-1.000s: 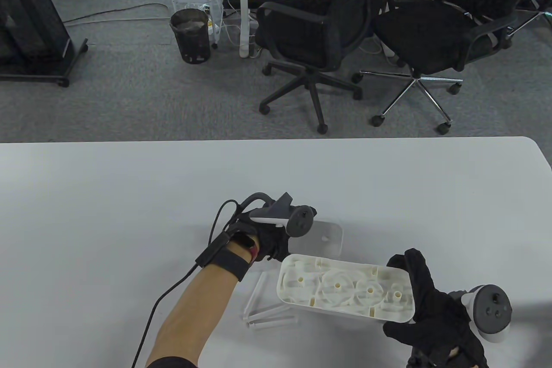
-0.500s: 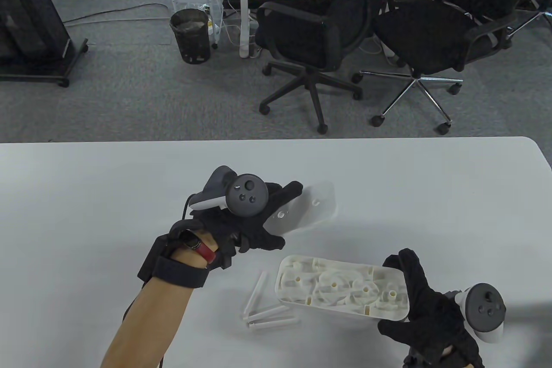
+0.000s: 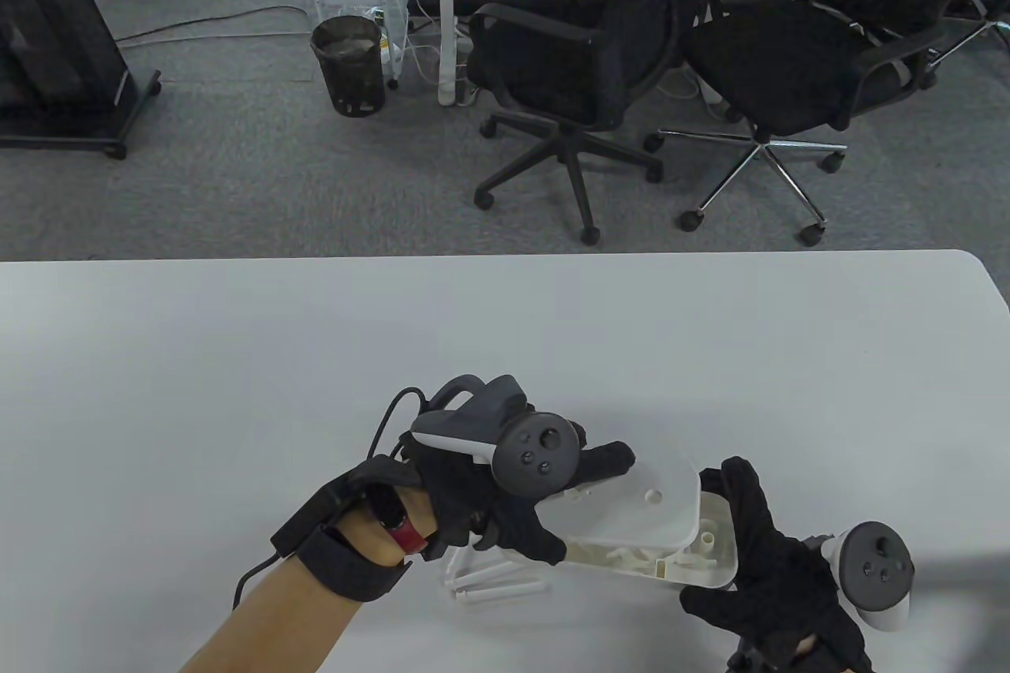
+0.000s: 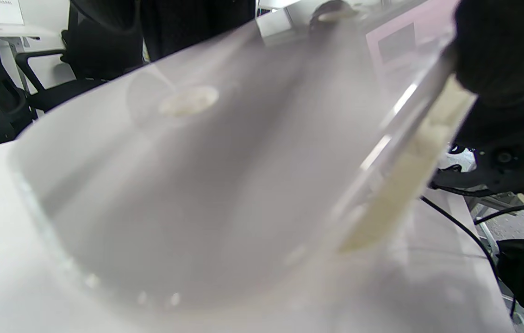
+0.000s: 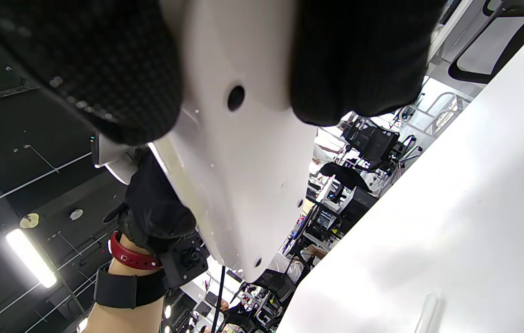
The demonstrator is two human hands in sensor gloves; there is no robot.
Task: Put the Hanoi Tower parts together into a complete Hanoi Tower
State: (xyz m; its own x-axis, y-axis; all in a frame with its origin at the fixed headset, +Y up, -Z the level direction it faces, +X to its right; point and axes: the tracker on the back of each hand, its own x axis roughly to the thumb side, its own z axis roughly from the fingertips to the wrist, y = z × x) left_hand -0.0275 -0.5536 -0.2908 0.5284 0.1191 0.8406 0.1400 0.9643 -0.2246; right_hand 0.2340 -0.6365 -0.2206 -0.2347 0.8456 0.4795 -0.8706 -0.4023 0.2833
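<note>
A white Hanoi Tower base tray [image 3: 710,558] is held by its right end in my right hand [image 3: 761,547], raised off the table; its smooth underside with a small hole shows in the right wrist view [image 5: 236,152]. My left hand [image 3: 536,511] grips a translucent flat cover plate [image 3: 639,503] and holds it over the tray's open top, covering most of it. The plate fills the left wrist view [image 4: 188,185], with the tray's white edge [image 4: 410,162] beside it. Three white pegs [image 3: 493,574] lie on the table, left of the tray and partly under my left hand.
The white table [image 3: 237,357] stretches wide on the left and far side. Two black office chairs [image 3: 584,65] stand on the grey floor beyond its far edge. A cable [image 3: 260,570] runs from my left wrist strap.
My left hand lifted the cover plate from the table behind the tray, raised it away, then brought it back down over the tray. The right hand kept its hold on the tray.
</note>
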